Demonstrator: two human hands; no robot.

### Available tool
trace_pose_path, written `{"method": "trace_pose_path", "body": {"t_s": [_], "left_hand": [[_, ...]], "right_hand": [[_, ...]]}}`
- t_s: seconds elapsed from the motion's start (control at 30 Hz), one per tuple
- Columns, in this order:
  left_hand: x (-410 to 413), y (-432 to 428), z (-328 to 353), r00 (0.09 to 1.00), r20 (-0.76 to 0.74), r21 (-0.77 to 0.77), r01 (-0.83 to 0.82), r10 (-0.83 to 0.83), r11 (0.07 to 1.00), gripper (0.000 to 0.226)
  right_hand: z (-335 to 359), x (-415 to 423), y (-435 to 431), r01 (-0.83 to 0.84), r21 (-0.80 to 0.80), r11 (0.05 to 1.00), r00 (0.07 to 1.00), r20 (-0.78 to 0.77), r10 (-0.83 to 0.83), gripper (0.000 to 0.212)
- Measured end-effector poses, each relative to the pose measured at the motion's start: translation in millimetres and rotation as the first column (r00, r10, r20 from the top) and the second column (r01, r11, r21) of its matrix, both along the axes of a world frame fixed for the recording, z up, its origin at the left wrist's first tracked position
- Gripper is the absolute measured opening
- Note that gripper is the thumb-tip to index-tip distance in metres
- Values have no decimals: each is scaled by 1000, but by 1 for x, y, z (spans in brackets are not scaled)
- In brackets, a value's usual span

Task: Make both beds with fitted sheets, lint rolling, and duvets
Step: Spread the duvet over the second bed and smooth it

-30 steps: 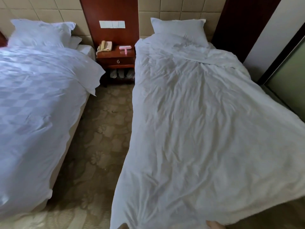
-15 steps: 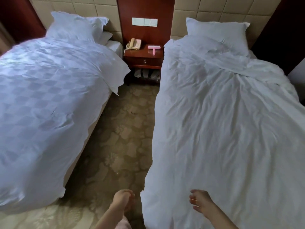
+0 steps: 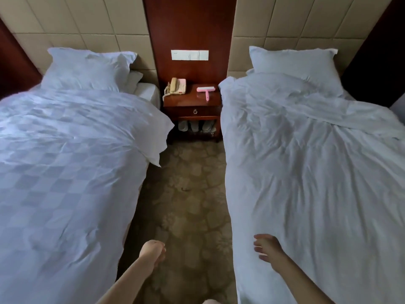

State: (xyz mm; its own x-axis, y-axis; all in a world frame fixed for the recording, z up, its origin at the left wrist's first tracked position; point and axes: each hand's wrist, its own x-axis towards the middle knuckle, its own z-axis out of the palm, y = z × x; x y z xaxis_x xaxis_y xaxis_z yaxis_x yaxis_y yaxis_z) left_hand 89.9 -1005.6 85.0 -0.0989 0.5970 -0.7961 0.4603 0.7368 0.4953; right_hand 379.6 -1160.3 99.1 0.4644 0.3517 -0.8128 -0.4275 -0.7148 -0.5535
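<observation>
Two single beds flank a carpeted aisle. The left bed carries a smooth white checked duvet (image 3: 65, 167) and a pillow (image 3: 87, 71). On the right bed lies a wrinkled white duvet (image 3: 306, 172), with a pillow (image 3: 293, 64) at its head. A pink lint roller (image 3: 206, 91) rests on the wooden nightstand (image 3: 192, 106) between them. My left hand (image 3: 153, 252) hangs over the aisle with loosely curled fingers, holding nothing. Over the near left edge of the right duvet, my right hand (image 3: 266, 246) hovers, fingers relaxed and empty.
A beige telephone (image 3: 176, 86) sits on the nightstand, and slippers (image 3: 195, 126) are stored on its lower shelf. A switch panel (image 3: 189, 55) is on the dark wooden wall panel. Patterned carpet (image 3: 188, 194) covers the aisle.
My view has swung left and moved forward into the aisle. Both arms have come up into view; the right hand, barely visible at the duvet's foot before, is now beside its left edge.
</observation>
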Motion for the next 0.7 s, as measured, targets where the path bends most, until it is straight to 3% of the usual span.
{"method": "trace_pose_path", "body": {"t_s": [0.17,0.33,0.7], "left_hand": [[101,115,-9,990,85,-47,115,-110,992,23],[208,235,-31,968,153,-61,212,-201,975,28],[387,529,17,941,17,83,335,-337,939,23]], "right_hand": [[-7,63,76,34,-47,998,985,168,-26,11],[-26,158,178,148,-115,982,976,177,-126,9],[13,366,453,50,-79,996,963,267,-27,21]]}}
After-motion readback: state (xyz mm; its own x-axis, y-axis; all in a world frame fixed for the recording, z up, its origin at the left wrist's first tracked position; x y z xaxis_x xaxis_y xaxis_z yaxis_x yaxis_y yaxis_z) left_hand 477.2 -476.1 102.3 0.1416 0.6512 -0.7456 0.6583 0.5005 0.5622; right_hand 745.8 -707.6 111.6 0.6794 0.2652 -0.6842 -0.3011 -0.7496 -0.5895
